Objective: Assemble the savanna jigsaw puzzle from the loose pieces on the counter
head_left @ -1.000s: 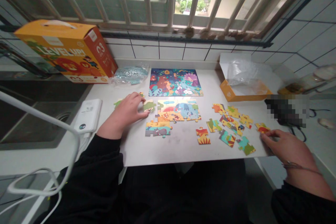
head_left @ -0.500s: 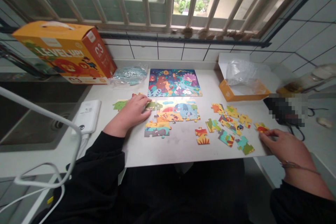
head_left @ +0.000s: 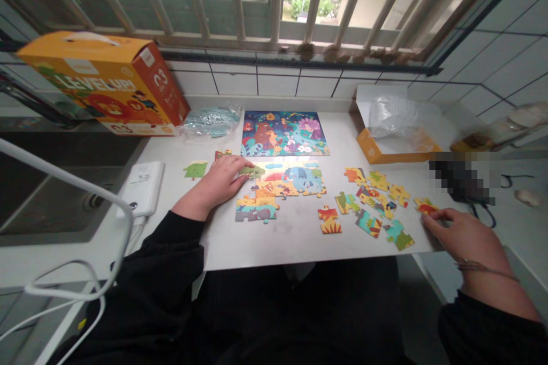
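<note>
My left hand (head_left: 220, 179) is closed on a puzzle piece (head_left: 246, 171) with green foliage, its thumb and fingers at the piece's edges. That piece sits against the left side of the partly joined animal puzzle (head_left: 295, 178), which has a blue elephant. Part of it is hidden under the fingers. At the far right, my right hand (head_left: 466, 239) pinches a red and yellow puzzle piece (head_left: 424, 204) low on the white table. Several loose puzzle pieces (head_left: 379, 205) lie between the puzzle and this hand. Beyond my left hand lie a green tree piece (head_left: 196, 169) and a red piece (head_left: 223, 154).
A finished night-forest puzzle (head_left: 285, 133) lies behind. An orange carton (head_left: 107, 85) and a plastic-bagged bundle (head_left: 211, 121) stand back left; an open box (head_left: 398, 145) is back right. A white power bank (head_left: 143, 188) with a cable (head_left: 124, 228) lies left, beside the sink (head_left: 64, 182).
My left hand has moved slightly right, bringing the green piece against the puzzle's left edge and uncovering the tree piece behind it. My right hand stays on its piece.
</note>
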`<state>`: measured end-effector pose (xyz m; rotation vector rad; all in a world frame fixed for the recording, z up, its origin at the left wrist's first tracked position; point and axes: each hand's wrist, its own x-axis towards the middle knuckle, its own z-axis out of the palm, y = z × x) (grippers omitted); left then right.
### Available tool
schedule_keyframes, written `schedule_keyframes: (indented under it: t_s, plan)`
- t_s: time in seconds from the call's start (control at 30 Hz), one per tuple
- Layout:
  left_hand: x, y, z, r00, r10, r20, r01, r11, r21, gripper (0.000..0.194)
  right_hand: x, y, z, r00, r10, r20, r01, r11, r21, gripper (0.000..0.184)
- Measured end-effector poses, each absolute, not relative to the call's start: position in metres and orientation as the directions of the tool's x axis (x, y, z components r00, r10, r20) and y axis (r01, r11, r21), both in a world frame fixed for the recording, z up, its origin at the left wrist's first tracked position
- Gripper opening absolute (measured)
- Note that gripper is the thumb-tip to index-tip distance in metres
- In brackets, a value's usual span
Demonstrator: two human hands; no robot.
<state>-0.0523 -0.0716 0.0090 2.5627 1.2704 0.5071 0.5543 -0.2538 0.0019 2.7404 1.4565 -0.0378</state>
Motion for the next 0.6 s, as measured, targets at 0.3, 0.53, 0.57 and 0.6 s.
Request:
schedule_keyframes:
  t_s: [0.3,0.53,0.57,0.6]
  plan:
    - [-0.049,-0.073,0.005,0.567,0.806,0.167,0.755,-0.590,0.286,0.034,0.550,-0.254,0.005,0.557,0.830,-0.040,0.831,-0.557,0.021,0.040]
    - [-0.041,-0.080,0.009,0.543,0.831,0.116,0.799,-0.555,0.233,0.045,0.547,-0.255,0.007,0.549,0.836,-0.022,0.835,-0.549,-0.023,0.035]
    - [-0.040,-0.080,0.009,0.539,0.835,0.113,0.805,-0.550,0.224,0.046,0.546,-0.255,0.007,0.545,0.838,-0.016,0.838,-0.545,-0.030,0.034]
    - [-0.039,-0.080,0.009,0.534,0.838,0.112,0.810,-0.545,0.216,0.046,0.546,-0.255,0.008,0.543,0.840,-0.009,0.839,-0.543,-0.038,0.032]
